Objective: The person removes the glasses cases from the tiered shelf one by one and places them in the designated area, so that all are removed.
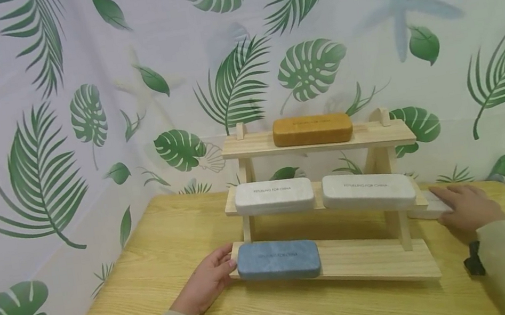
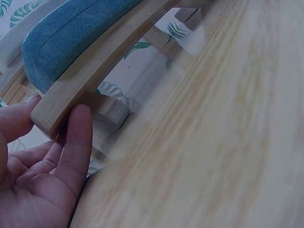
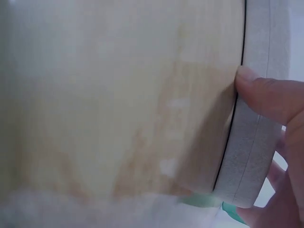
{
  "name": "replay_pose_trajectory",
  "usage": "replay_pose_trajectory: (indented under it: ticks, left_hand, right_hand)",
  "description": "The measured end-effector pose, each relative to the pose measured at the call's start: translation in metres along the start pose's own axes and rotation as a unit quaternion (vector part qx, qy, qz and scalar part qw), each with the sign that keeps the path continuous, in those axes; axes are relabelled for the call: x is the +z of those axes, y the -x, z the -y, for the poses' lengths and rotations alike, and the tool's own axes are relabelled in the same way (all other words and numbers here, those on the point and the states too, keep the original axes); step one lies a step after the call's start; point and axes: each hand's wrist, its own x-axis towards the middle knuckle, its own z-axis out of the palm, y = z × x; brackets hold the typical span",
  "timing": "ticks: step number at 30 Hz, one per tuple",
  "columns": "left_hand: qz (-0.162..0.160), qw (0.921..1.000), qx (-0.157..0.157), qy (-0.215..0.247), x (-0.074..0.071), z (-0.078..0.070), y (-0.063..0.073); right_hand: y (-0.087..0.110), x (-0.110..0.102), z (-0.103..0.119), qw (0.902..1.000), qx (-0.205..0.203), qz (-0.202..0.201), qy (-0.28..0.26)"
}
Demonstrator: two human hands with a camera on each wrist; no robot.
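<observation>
Left hand (image 1: 206, 282): while its thumb lies at the upper edge of the bottom shelf's end, its bent fingers sit below, so that it pinches the wooden rack (image 1: 375, 256) at its left end.
Right hand (image 1: 470, 207): partly closed, thumb on the near side, fingers round the far side, gripping a white case.
Gripped white case (image 1: 427, 212): under the right hand, low by the counter, behind the rack's right end; partly hidden by hand and shelf.
Blue case (image 1: 278, 260): bottom shelf, just right of the left hand's thumb; dark lettering on top.
Left white case (image 1: 274, 197): middle shelf, above and right of the left hand; lettered.
Right white case (image 1: 368, 190): same shelf, left of the right hand and higher; lettered.
Orange case (image 1: 313, 130): top shelf, well above and left of the right hand.
Counter (image 1: 144, 280): yellowish wood, beneath both hands.
Leaf-print cloth (image 1: 87, 51): beyond both hands.
</observation>
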Motion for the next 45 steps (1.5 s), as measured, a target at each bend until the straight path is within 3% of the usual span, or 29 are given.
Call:
replay_pose_trajectory:
  ticks: [7, 14, 25, 30, 36, 41, 45]
  left_hand:
    - [-0.003, 1.0, -0.007, 0.0, -0.003, 0.005, -0.001]
    - [-0.001, 1.0, -0.004, 0.009, -0.003, 0.005, -0.002]
    - [0.003, 0.9999, -0.003, 0.012, 0.0, 0.003, -0.002]
    - [0.001, 0.9999, -0.008, 0.009, -0.001, 0.004, -0.002]
    - [0.009, 0.9999, -0.004, 0.012, -0.002, 0.003, -0.003]
    - [0.01, 0.9999, -0.003, 0.008, -0.001, 0.003, -0.002]
    - [0.011, 0.9999, -0.002, 0.009, -0.001, 0.004, -0.002]
  right_hand:
    - [0.015, 0.0, 0.014, 0.9989, 0.014, -0.034, 0.03]
    - [0.022, -0.014, 0.029, 0.9977, 0.011, -0.055, 0.038]
    - [0.039, -0.035, 0.042, 0.9876, -0.043, -0.144, 0.045]
    - [0.055, -0.048, 0.062, 0.9837, -0.041, -0.173, 0.028]
    - [0.073, -0.065, 0.089, 0.9842, -0.036, -0.173, 0.013]
    - [0.086, -0.075, 0.109, 0.978, -0.073, -0.195, 0.013]
    - [0.096, -0.084, 0.131, 0.9741, -0.106, -0.199, -0.018]
